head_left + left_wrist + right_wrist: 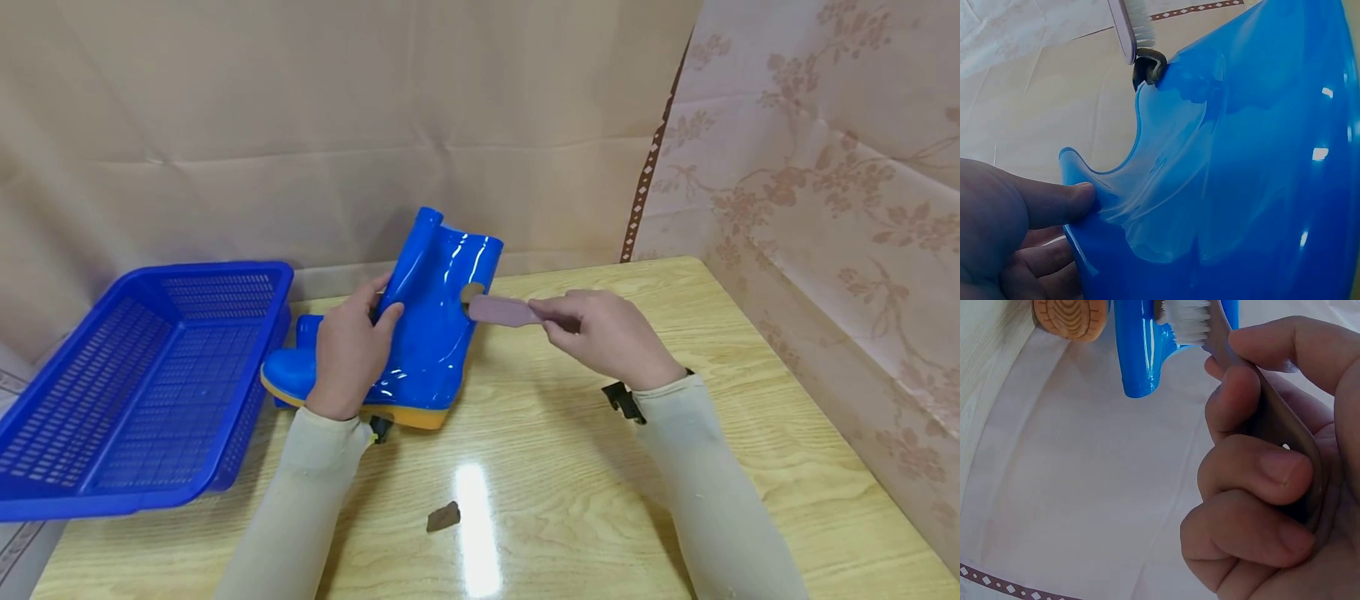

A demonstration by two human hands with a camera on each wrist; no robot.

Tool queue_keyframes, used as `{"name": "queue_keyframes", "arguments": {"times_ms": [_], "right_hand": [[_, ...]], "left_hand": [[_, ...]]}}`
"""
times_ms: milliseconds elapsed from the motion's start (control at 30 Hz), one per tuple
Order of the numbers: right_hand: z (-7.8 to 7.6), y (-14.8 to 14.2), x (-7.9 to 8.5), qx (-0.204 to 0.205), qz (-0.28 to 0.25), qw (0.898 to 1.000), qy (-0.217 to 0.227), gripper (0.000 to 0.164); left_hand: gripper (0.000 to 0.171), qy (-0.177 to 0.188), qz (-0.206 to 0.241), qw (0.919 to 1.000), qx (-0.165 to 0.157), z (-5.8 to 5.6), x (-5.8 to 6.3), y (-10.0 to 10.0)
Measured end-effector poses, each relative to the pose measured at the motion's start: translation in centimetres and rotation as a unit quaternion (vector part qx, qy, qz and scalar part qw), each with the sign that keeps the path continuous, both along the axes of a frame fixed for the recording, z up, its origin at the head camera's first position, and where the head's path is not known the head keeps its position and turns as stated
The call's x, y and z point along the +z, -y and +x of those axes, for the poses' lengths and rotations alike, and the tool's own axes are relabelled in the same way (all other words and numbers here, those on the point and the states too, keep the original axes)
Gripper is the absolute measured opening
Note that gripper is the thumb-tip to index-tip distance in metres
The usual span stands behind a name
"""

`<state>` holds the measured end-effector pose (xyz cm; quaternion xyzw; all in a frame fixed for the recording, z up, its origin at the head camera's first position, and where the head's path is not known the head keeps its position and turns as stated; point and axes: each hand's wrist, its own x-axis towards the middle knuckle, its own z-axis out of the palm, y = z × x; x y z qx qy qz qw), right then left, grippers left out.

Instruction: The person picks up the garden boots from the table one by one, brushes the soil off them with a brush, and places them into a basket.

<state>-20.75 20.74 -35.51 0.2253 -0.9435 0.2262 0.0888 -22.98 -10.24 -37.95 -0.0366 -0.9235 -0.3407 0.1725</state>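
My left hand [351, 350] grips a shiny blue rubber boot [435, 342] by its shaft, thumb on the near side. The boot leans, its opening up and its orange sole [422, 417] low by the table. A brown, curled lump [470, 293] sticks to the shaft's right edge; in the left wrist view the lump [1150, 67] looks dark. My right hand [603, 337] holds a pinkish-brown brush [501, 311] by its handle. The brush's white bristles [1186, 322] face the boot, with the head at the lump; exact contact is hard to tell.
A second blue boot [306, 329] lies behind the left hand, mostly hidden. Left of it stands a blue plastic basket [251, 400]. One brown scrap [443, 517] lies on the wooden table [570, 500] near the front. Curtains hang behind and on the right.
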Motion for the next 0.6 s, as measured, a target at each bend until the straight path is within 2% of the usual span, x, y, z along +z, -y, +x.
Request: {"name": "queue_keyframes", "arguments": {"times_ms": [133,400,500,600], "right_hand": [[0.0,-0.1,0.0,-0.001,-0.005,1.0,-0.009,0.033],[-0.1,1.4,-0.6,0.015,-0.018,0.997,-0.069,0.033],[-0.1,1.6,-0.7,0.013,0.004,0.998,-0.058,0.033],[0.0,1.0,-0.5,-0.007,0.025,0.999,-0.035,0.034]], "left_hand": [[0.05,-0.003,0.002,1.0,-0.001,-0.1,-0.1,0.0],[0.05,-0.005,0.001,1.0,0.0,0.0,0.1,-0.1],[0.05,-0.001,0.004,1.0,0.001,0.0,0.1,-0.1],[0.05,0.001,0.006,1.0,0.002,-0.1,0.1,-0.2]]}}
